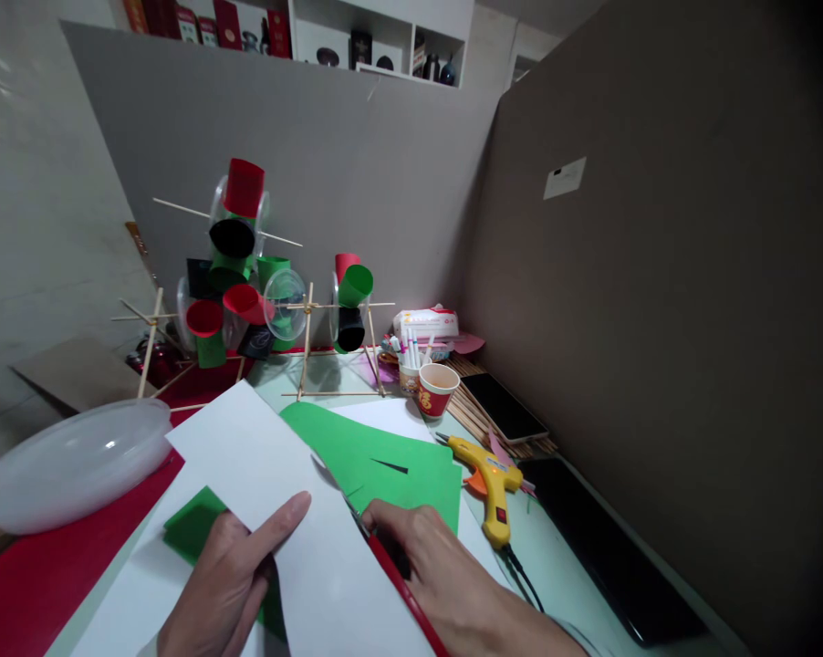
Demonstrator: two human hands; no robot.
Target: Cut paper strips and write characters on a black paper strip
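Pale tabletop, beneath both sets of fingers. Construction of sticks and coloured paper tubes, well beyond the left fingers. White sheet, held in the left fingers, with far corner extending past the thumb tip and right-hand part reaching the blade at the right fingers. Green sheet, just beyond the right fingers. Right hand, back upward, angled inward from lower right, with fingers curled and clamped round a tool. Left hand, angled inward from lower left, with thumb stretched flat over the white sheet and other fingers partly hidden beneath, pinching. Yellow glue gun, right of the right fingers. Red-handled bladed tool, inside the right-hand grip; exact type unclear. Red paper cup, farther beyond the right fingers.
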